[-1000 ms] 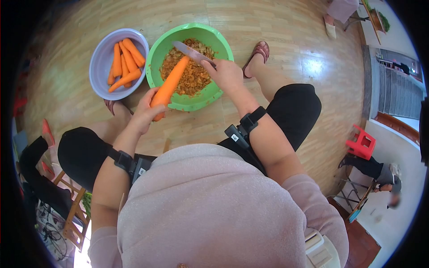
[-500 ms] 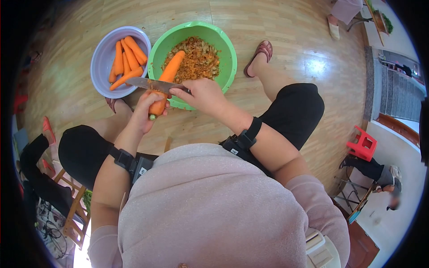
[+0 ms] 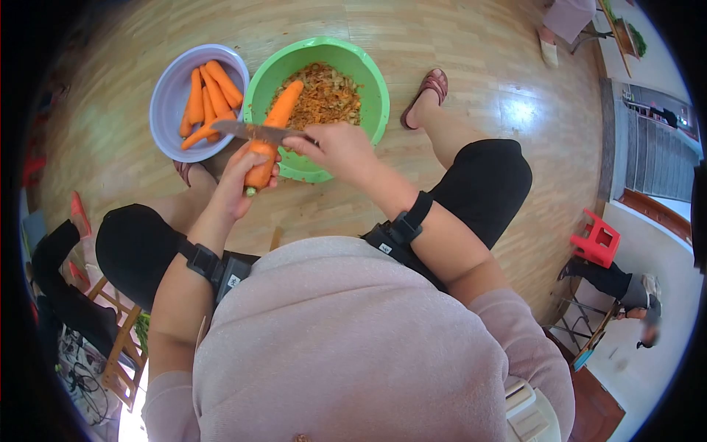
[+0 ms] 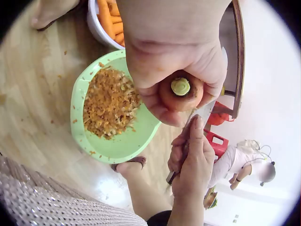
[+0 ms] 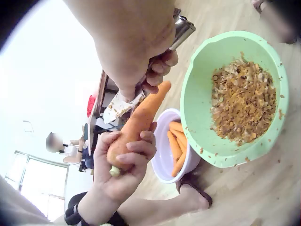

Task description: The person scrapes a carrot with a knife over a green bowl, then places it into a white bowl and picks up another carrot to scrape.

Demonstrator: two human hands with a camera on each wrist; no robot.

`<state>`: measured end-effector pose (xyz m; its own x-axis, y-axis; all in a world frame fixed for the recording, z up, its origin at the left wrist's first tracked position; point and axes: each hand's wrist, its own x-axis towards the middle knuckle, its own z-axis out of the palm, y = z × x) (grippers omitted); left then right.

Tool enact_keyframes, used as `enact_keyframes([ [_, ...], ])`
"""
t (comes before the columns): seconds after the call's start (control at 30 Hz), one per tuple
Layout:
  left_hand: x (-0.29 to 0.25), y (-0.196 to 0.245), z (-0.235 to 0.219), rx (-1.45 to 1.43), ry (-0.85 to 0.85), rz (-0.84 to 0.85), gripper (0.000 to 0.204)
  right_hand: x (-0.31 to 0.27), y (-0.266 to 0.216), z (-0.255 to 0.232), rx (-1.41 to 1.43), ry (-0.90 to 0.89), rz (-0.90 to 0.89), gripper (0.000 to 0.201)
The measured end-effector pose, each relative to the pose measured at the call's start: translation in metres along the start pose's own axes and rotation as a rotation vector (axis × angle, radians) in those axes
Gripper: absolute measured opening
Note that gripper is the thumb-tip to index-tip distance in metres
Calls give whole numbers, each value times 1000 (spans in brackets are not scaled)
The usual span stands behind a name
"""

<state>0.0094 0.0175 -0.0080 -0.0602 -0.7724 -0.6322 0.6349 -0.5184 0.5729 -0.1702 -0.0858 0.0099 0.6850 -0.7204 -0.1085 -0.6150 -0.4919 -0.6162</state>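
Observation:
My left hand point(image 3: 237, 175) grips a large carrot point(image 3: 283, 107) around its thick end, where a pale green stem stub shows in the left wrist view. The carrot's tapered tip points away from me, over the near left part of a green basin point(image 3: 378, 114). In my right hand point(image 3: 343, 153) is a knife point(image 3: 247, 130) held by its handle. Its blade lies across the carrot just beyond my left fingers. Bits of orange peel cling to the blade point(image 5: 121, 108) in the right wrist view. Orange and brownish peelings point(image 3: 331, 92) cover the basin's bottom.
A pale purple basin point(image 3: 160, 121) with several whole carrots point(image 3: 196, 97) stands left of the green one on the wooden floor point(image 3: 471, 44). My sandalled feet point(image 3: 425, 96) flank the basins. A red stool point(image 3: 598, 237) and other people are farther off.
The knife has come back from near the carrot's tip toward its thick end, its blade now pointing left. The carrot has shifted slightly, its stem end now showing below my left hand.

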Motion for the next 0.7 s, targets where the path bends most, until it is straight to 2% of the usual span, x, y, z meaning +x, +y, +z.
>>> enact_keyframes([
  [0.13, -3, 3, 1, 5, -36, -12, 39, -1, 0, 2, 14, -16, -12, 43],
  [0.2, -4, 6, 3, 17, -59, -13, 39, 5, 14, 7, 19, 116, 24, 44],
  [0.23, -4, 7, 3, 32, -83, -13, 40, 9, 24, 8, 18, 119, 26, 44],
  [0.3, -6, 4, 3, 34, -105, -31, 41, 14, 42, 1, -11, 146, 201, 46],
  [0.33, -6, 4, 2, 38, -126, -48, 42, 15, 46, -4, -47, 74, 275, 47],
  [0.47, -3, 5, 2, 18, -141, -54, 44, 10, 34, -11, -63, 96, 256, 47],
  [0.53, -1, 4, 4, 70, -78, -17, 45, 9, 22, -6, 9, 133, 86, 46],
  [0.57, -1, 3, 4, 68, -76, -17, 45, 7, 15, -5, 9, 131, 84, 46],
  [0.63, 0, 0, 3, 224, 4, -14, 45, 5, 5, -2, -52, 50, -8, 45],
  [0.7, -1, -1, 4, 271, 22, -7, 45, 4, 8, -1, -51, 26, 24, 45],
])
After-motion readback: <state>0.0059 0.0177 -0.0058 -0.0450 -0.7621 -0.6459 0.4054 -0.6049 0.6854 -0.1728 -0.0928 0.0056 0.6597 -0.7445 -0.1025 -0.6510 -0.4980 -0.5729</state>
